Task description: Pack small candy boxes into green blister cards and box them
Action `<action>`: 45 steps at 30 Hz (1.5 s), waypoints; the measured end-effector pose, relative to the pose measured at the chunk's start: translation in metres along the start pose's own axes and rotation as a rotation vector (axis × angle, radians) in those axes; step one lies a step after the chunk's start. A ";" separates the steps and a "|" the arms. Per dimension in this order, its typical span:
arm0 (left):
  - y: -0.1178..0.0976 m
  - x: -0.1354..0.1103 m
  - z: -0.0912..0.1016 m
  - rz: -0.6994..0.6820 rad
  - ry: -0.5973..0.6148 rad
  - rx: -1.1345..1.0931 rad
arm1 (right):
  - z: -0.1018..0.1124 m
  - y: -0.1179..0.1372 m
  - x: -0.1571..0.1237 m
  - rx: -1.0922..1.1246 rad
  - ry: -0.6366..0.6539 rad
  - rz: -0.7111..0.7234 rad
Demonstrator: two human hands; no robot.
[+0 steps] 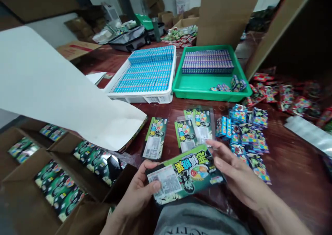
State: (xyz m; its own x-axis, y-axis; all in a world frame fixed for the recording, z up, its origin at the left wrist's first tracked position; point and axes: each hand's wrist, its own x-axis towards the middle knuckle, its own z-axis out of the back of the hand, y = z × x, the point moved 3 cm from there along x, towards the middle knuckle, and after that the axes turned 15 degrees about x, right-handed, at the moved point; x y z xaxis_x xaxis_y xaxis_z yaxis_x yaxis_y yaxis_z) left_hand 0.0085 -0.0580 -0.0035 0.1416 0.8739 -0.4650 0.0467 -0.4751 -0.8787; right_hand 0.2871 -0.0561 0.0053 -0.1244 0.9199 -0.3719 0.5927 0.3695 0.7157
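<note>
Both hands hold one green printed packet [185, 174] flat, close to my body. My left hand [138, 190] grips its left end, thumb pressed on the white barcode label. My right hand [233, 172] holds the right end, fingers curled over the top edge. On the dark wooden table just beyond lie more green packets [155, 138], and to the right a heap of small blue boxes [246, 134].
A white tray of blue boxes [145, 96] and a green tray [204, 89] with purple boxes stand further back. Open cardboard cartons [23, 179] with green packets sit at lower left, under a large white sheet [52, 86]. Red packets [285, 96] lie at right.
</note>
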 end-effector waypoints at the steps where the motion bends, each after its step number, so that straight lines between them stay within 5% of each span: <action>1: 0.002 0.000 0.006 0.002 -0.013 -0.046 | -0.013 -0.001 0.008 0.021 0.157 -0.142; 4: 0.001 0.007 0.022 -0.024 -0.106 -0.102 | -0.048 0.004 0.043 -0.069 0.421 -0.298; 9: -0.009 0.034 0.040 -0.153 -0.472 0.007 | -0.074 0.029 0.111 -0.936 0.150 0.400; 11: -0.010 0.040 0.041 -0.187 -0.553 0.180 | -0.074 0.027 0.115 -1.356 0.172 0.528; 14: -0.016 0.033 0.034 -0.331 -0.726 0.625 | -0.065 0.020 0.112 -1.691 0.282 0.461; 17: -0.028 0.015 0.006 -0.627 -0.963 1.015 | -0.063 0.026 0.130 -1.791 0.325 0.395; 19: -0.031 0.015 -0.028 -0.764 -0.778 1.111 | -0.066 0.035 0.155 -1.818 0.330 0.344; 22: -0.027 0.037 -0.079 -0.707 -0.309 1.269 | -0.070 0.045 0.189 -1.873 0.332 0.242; 25: -0.028 0.067 -0.089 -0.562 -0.403 1.570 | -0.072 0.048 0.195 -1.921 0.329 0.176; 28: -0.036 0.092 -0.067 -0.459 -0.535 1.731 | -0.071 0.043 0.180 -1.934 0.303 0.121; 31: -0.044 0.099 -0.051 -0.405 -0.581 1.763 | -0.073 0.038 0.165 -1.914 0.253 0.046; 33: -0.044 0.094 -0.058 -0.430 -0.578 1.751 | -0.075 0.036 0.159 -1.885 0.223 -0.016; 38: -0.025 0.078 -0.094 -0.381 -0.246 1.445 | -0.071 0.034 0.154 -1.795 0.170 -0.118; 42: -0.027 0.077 -0.092 -0.132 -0.050 0.861 | -0.062 0.031 0.145 -1.727 0.152 -0.085; 45: -0.037 0.079 -0.086 -0.018 0.066 0.660 | -0.055 0.027 0.133 -1.670 0.141 -0.038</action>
State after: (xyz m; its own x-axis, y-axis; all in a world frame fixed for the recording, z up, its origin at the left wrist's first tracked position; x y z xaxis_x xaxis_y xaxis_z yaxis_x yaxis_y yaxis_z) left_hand 0.1034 0.0197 0.0022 0.2075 0.8630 -0.4607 -0.5628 -0.2799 -0.7777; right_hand 0.2424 0.0836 0.0075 -0.2385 0.8774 -0.4164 -0.8390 0.0297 0.5433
